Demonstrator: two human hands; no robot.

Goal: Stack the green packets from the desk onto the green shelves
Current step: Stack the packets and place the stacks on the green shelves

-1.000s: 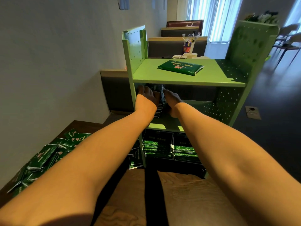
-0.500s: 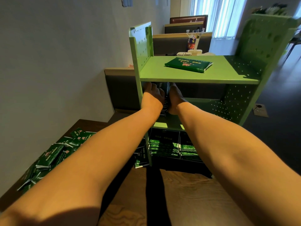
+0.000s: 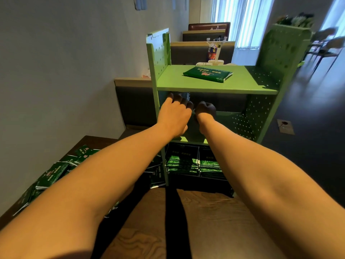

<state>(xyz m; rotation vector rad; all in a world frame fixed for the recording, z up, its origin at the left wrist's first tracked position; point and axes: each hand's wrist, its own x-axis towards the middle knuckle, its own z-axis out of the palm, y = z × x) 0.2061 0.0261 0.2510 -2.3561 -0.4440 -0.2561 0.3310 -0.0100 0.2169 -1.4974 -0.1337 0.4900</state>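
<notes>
A green metal shelf unit (image 3: 186, 85) stands on the wooden desk (image 3: 205, 212). One green packet (image 3: 207, 74) lies flat on its top shelf. Both my hands reach into the shaded middle shelf (image 3: 229, 116). My left hand (image 3: 174, 113) has its fingers loosely bent and spread, their tips by a dark stack of packets (image 3: 184, 95) that is mostly hidden. My right hand (image 3: 205, 111) is in shadow with its fingers curled; I cannot tell whether it holds anything. Neat stacks of packets (image 3: 186, 163) fill the bottom shelf.
A loose pile of green packets (image 3: 54, 174) covers the desk's left side by the grey wall, partly under my left forearm. A few packets (image 3: 156, 176) lie beside the shelf's left post. Booth seats and a window are behind the shelf; dark floor lies to the right.
My hands, which flanked the stack in the middle shelf, have drawn slightly back. My left fingers have lifted and spread, my right fingers have curled. The view has shifted closer.
</notes>
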